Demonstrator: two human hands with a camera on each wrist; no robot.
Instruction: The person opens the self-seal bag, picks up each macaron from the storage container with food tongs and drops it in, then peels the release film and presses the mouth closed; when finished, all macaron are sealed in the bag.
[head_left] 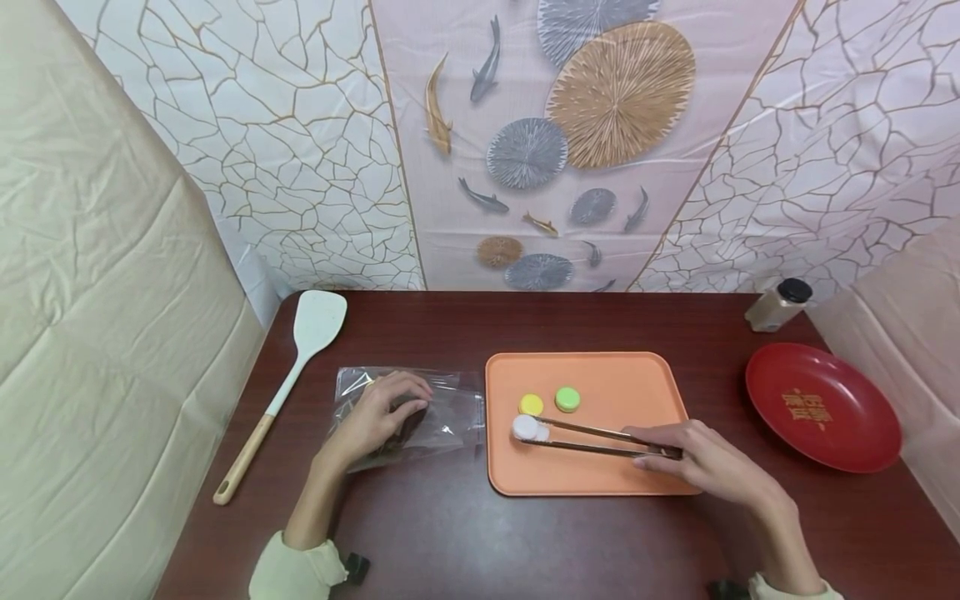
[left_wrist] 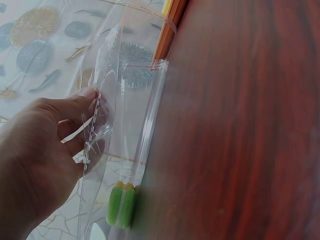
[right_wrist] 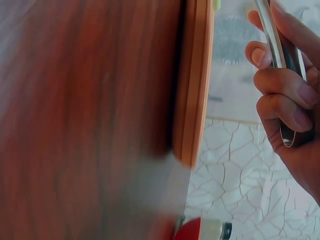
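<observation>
Over the left part of the table, my left hand (head_left: 381, 410) pinches the edge of a clear plastic bag (head_left: 450, 417); the left wrist view shows thumb and fingers at its film. A green macaron (left_wrist: 121, 206) shows low against the bag in that view. My right hand (head_left: 705, 458) grips metal tongs (head_left: 592, 450) near their joined end. Between the tong tips is a white macaron (head_left: 524, 427), over the left part of an orange tray (head_left: 615, 375). A yellow macaron (head_left: 531, 404) and a green macaron (head_left: 567, 399) lie on the tray behind it.
A white spatula (head_left: 318, 321) with a wooden handle lies at the table's left edge. On the right are a red plate (head_left: 855, 408) with gold print and a black-capped jar (head_left: 777, 307). Patterned cloth (head_left: 315, 167) hangs behind the table.
</observation>
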